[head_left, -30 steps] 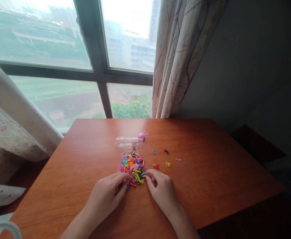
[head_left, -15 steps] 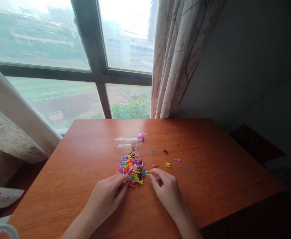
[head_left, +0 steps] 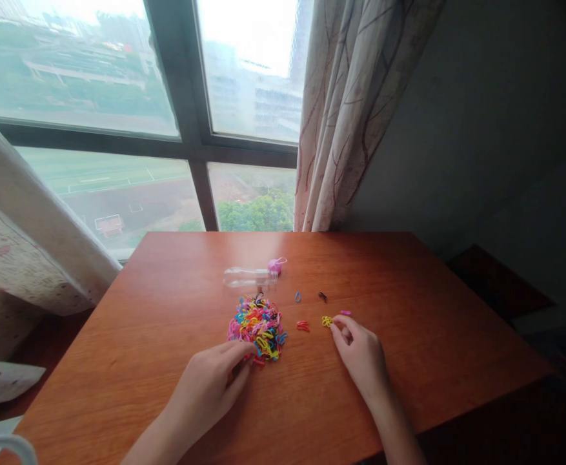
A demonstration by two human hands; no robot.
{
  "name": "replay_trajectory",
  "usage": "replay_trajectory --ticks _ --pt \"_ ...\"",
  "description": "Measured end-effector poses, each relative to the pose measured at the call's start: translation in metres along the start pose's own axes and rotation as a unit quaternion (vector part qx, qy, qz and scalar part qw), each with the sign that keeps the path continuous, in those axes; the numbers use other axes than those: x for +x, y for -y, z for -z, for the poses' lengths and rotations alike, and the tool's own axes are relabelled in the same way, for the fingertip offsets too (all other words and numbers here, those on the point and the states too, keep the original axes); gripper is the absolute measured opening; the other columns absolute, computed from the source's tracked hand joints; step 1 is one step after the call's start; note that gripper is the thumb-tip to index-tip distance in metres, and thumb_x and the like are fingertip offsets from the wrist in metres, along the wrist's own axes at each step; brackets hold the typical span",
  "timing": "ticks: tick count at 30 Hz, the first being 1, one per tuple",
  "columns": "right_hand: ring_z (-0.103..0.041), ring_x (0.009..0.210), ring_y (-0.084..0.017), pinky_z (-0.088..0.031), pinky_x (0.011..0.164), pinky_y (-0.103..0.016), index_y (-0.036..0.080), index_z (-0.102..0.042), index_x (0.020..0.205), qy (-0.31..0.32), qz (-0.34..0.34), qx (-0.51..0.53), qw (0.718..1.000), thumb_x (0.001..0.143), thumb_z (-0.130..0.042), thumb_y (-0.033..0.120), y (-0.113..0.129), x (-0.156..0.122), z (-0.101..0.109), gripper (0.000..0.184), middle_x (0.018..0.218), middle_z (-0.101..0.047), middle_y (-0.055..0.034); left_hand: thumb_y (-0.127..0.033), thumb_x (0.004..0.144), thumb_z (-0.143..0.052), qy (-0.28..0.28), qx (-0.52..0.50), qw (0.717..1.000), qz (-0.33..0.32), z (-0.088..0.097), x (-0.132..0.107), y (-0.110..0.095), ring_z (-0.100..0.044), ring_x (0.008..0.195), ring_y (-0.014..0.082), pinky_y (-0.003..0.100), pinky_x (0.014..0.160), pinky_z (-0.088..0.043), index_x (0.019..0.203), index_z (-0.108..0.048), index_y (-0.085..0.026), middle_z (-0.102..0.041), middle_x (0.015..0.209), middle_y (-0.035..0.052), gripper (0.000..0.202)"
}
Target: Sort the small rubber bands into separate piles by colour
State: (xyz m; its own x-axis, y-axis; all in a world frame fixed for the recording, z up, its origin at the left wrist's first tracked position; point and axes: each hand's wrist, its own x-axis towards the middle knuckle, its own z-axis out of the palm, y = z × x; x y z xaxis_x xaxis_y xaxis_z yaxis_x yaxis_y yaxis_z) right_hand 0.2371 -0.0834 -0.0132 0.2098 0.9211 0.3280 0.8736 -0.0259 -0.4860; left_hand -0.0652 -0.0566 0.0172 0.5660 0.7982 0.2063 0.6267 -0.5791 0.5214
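A heap of small colourful elastic hair ties [head_left: 258, 323] lies on the brown wooden table. At its near left edge rests my left hand [head_left: 219, 374], with thumb and index finger a little apart and the tips touching the heap. My right hand [head_left: 360, 352] is to the right, thumb and index finger pinched on a yellow hair tie at a small cluster of yellow hair ties [head_left: 327, 321]. Close by lie a few red hair ties [head_left: 303, 326], a blue one [head_left: 297, 296], a black one [head_left: 322, 296] and a pink one [head_left: 345, 312].
Behind the heap a clear plastic bottle [head_left: 248, 278] lies on its side, a pink cap [head_left: 275, 265] at its right end. The table [head_left: 437, 323] reaches back to a window [head_left: 251, 148] with curtains on both sides. A white curved object [head_left: 4, 442] shows at lower left.
My right hand has moved right with a yellow hair tie, from the heap's right edge to the yellow cluster. My left hand has stayed almost in place.
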Motion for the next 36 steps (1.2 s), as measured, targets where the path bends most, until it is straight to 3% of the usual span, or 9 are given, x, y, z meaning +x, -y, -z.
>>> replay_trajectory --ticks 6,11,16,23,36 --pt "-0.054 0.049 -0.015 -0.034 0.051 -0.025 0.019 -0.07 0.091 -0.011 0.019 -0.002 1.0 0.096 -0.046 0.046 0.004 0.0 -0.001 0.036 0.055 -0.055 0.0007 -0.017 0.091 -0.043 0.003 0.002 1.0 -0.006 0.0 0.0 -0.001 -0.068 0.069 0.0141 0.021 0.065 -0.049 0.096 -0.064 -0.023 -0.072 0.083 0.0014 0.023" --pt "-0.056 0.051 -0.015 -0.038 0.054 -0.025 0.019 -0.07 0.094 -0.015 0.028 0.023 0.999 0.095 -0.048 0.038 0.019 -0.002 -0.001 0.029 0.059 -0.06 -0.0005 -0.017 0.092 -0.043 0.008 0.005 1.0 -0.004 -0.001 0.0 -0.001 -0.068 0.071 0.0146 0.021 0.065 -0.049 0.097 -0.063 -0.024 -0.072 0.084 0.0011 0.022" --pt "-0.058 0.055 -0.014 -0.039 0.057 -0.024 0.021 -0.069 0.096 0.035 0.049 0.079 0.995 0.092 -0.052 0.026 0.048 -0.009 -0.008 0.019 0.066 -0.064 0.0003 -0.018 0.092 -0.044 0.006 0.009 1.0 -0.002 -0.002 0.0 0.001 -0.069 0.074 0.0151 0.022 0.068 -0.05 0.098 -0.064 -0.024 -0.074 0.089 0.0019 0.021" --pt "-0.06 0.059 -0.013 -0.038 0.058 -0.021 0.023 -0.068 0.086 0.091 0.072 0.118 0.986 0.088 -0.056 0.016 0.079 -0.021 -0.022 0.014 0.069 -0.067 0.002 -0.021 0.092 -0.048 -0.009 0.009 1.0 -0.003 -0.004 -0.001 0.003 -0.071 0.076 0.015 0.021 0.068 -0.051 0.099 -0.064 -0.025 -0.075 0.091 0.0008 0.019" --pt "-0.06 0.061 -0.014 -0.037 0.06 -0.023 0.023 -0.068 0.085 0.098 0.074 0.127 0.984 0.088 -0.054 0.016 0.082 -0.026 -0.023 0.016 0.07 -0.067 0.0017 -0.023 0.095 -0.044 0.048 0.082 0.995 -0.021 -0.003 0.002 -0.002 -0.071 0.074 0.0173 0.023 0.063 -0.048 0.095 -0.065 -0.025 -0.074 0.086 0.0009 0.021"
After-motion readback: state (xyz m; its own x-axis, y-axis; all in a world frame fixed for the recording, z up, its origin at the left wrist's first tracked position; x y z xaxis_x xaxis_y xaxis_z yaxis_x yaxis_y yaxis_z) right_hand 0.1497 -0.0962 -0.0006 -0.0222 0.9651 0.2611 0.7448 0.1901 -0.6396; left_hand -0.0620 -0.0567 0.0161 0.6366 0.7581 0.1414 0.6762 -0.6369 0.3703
